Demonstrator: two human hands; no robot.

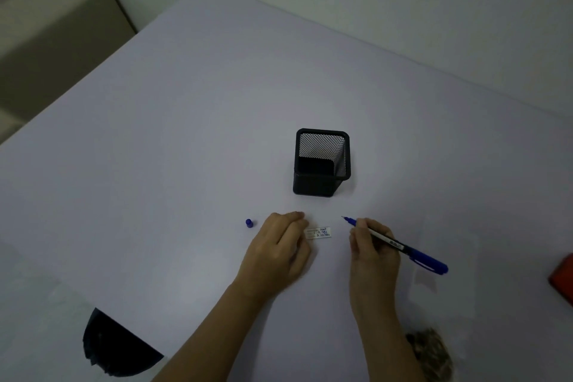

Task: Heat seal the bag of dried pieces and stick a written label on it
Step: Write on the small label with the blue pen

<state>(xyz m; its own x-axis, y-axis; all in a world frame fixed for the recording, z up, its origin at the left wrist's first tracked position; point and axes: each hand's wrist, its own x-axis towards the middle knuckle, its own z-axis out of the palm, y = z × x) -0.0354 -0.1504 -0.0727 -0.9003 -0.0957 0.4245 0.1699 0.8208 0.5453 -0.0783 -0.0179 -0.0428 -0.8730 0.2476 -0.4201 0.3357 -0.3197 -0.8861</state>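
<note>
A small white label (319, 232) with blue writing lies flat on the white table (186, 133). My left hand (279, 248) rests on the table with its fingertips holding down the label's left end. To the right of the label, my right hand (372, 245) grips a blue pen (403, 248), its uncapped tip lifted and pointing up-left, off the label. The pen's blue cap (249, 223) stands on the table left of my left hand. A clear bag of brown dried pieces (431, 350) lies near the front edge, by my right forearm.
A black mesh pen holder (322, 161) stands just behind the label. A red object (562, 279) is cut off at the right edge. A dark rounded object (117, 347) sits at the front left. Beyond the table's left edge lies beige floor.
</note>
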